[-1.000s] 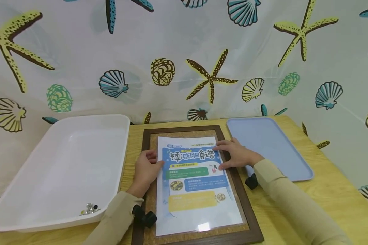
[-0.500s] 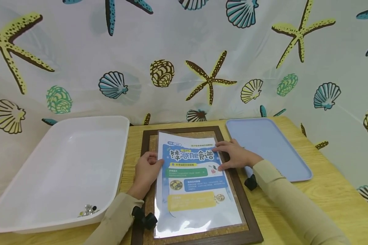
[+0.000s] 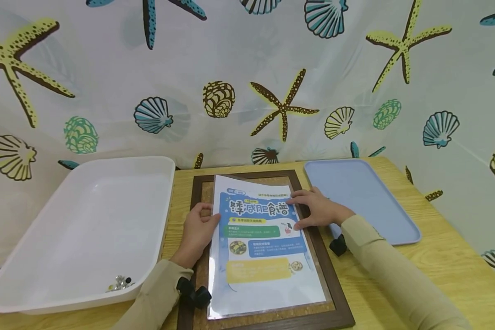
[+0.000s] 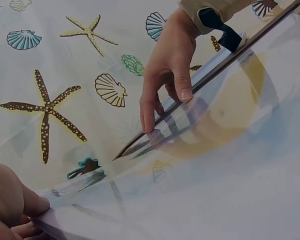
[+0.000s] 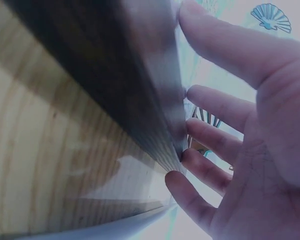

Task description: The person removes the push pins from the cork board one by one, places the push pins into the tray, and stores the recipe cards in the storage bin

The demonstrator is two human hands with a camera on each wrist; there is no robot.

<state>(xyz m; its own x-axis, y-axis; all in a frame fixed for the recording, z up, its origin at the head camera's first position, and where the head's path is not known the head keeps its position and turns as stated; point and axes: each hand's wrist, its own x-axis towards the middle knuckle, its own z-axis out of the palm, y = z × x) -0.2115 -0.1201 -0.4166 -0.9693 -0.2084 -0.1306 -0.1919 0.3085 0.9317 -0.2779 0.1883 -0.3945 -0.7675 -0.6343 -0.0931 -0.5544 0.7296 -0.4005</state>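
Observation:
A glossy printed sheet (image 3: pixel 268 291) with blue, green and yellow panels lies over a cork board (image 3: pixel 200 316) in a dark wooden frame (image 3: pixel 335 282). My left hand (image 3: pixel 197 233) pinches the sheet's left edge, thumb on top and fingers beneath. That side is raised; its upper left corner overlaps the frame's top bar. In the left wrist view, the left hand (image 4: pixel 12 202) grips the bent edge. Across the sheet, my right hand (image 3: pixel 319 208) rests fingertips on its right edge. The right wrist view has this hand (image 5: pixel 255 135) with loosely straight fingers along the frame's side.
A large white tub (image 3: pixel 90 215) stands left of the board, with a small pile of shiny pins or beads (image 3: pixel 121 283) near its front. Behind the right hand lies a pale blue tray (image 3: pixel 354 185). A shell-patterned cloth (image 3: pixel 181 55) hangs behind the wooden table (image 3: pixel 433 247).
The sheet's left side has risen, and its upper left corner has moved up toward the frame's top bar. Both hands have stayed nearly in place.

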